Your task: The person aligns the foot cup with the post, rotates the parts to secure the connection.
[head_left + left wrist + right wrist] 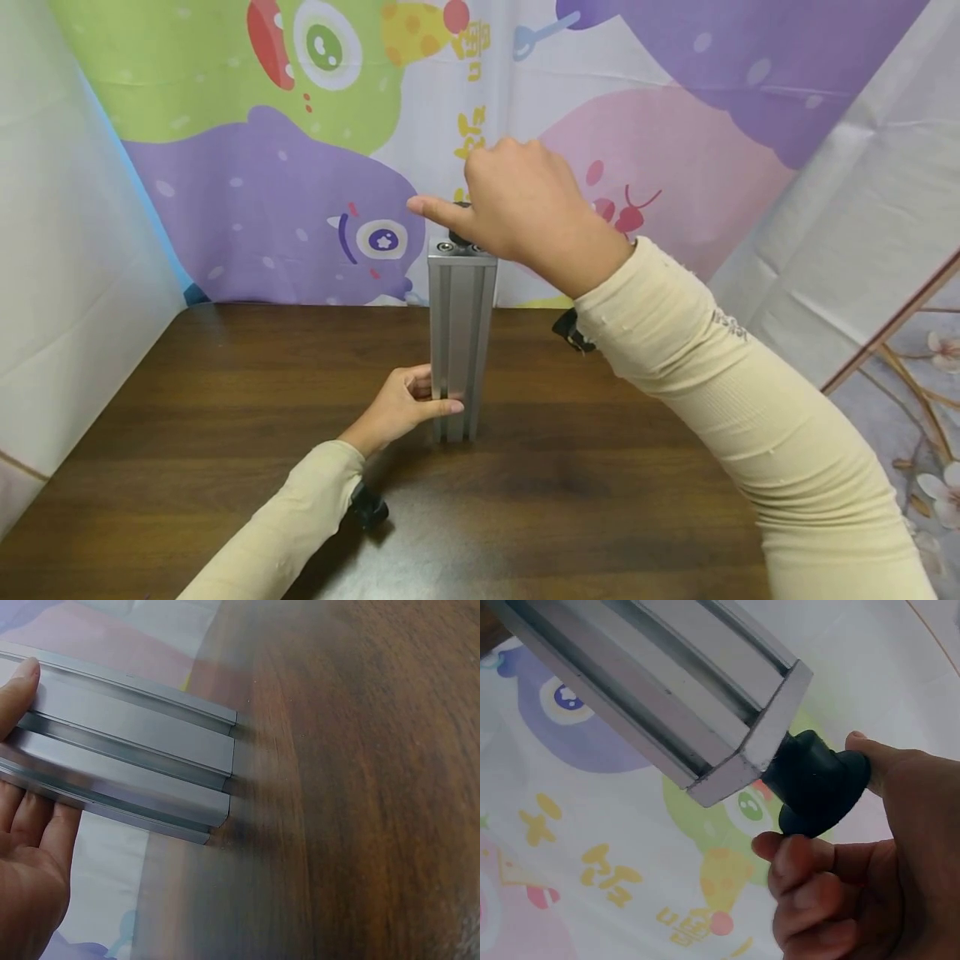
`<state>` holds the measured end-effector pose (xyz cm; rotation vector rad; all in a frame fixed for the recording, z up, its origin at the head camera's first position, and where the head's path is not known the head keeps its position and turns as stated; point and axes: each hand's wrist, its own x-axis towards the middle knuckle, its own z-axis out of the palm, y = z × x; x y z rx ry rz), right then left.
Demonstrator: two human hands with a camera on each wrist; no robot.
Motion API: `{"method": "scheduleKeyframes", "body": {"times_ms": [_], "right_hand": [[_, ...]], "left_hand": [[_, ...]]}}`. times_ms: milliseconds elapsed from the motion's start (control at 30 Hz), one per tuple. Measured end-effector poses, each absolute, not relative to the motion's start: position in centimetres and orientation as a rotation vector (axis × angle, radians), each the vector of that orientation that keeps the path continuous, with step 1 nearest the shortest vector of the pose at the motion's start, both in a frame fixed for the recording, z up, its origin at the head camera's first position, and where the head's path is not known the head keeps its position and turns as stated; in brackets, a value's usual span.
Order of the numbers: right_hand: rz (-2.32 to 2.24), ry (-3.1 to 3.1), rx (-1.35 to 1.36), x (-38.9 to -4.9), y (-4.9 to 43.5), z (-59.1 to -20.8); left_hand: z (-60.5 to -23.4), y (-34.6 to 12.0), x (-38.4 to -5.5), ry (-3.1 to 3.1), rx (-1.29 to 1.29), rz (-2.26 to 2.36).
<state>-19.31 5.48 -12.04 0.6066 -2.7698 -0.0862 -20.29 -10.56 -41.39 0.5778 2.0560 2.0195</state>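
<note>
A silver grooved aluminium profile (459,333) stands upright on the wooden table. My left hand (399,404) grips it near its lower end, thumb across the front face and fingers behind the side. On top sits an end plate (761,742) with round screw heads (446,247). A black flared adjusting foot (814,780) sticks out of that plate. My right hand (525,200) holds the foot by its wide rim, with the thumb on one side and curled fingers on the other. In the head view this hand hides most of the foot.
The brown wooden table (600,500) lies under the profile. Behind it hangs a cartoon-printed curtain (300,200), with white cloth (67,250) on the left side. A black wrist-camera mount (367,507) is strapped to the left sleeve, another (573,330) to the right.
</note>
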Motion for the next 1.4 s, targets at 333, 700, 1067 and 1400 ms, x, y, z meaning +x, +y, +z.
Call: {"method": "scheduleKeyframes", "body": {"times_ms": [333, 700, 1067, 1400], "right_hand": [[-0.051, -2.950, 1.046, -19.2, 7.4, -10.3], [-0.037, -2.810, 1.469, -19.8, 8.1, -9.9], [-0.115, -2.766, 0.807, -19.5, 6.5, -11.8], [-0.116, -2.781, 0.736, -19.6, 6.4, -12.0]], "left_hand": [[-41.6, -10.6, -20.4, 2.059, 0.578, 2.017], [-41.6, -10.7, -20.3, 2.067, 0.571, 2.013], [-41.4, -10.6, -20.2, 2.063, 0.580, 2.013], [-41.2, -10.6, -20.1, 2.058, 0.581, 2.015]]}}
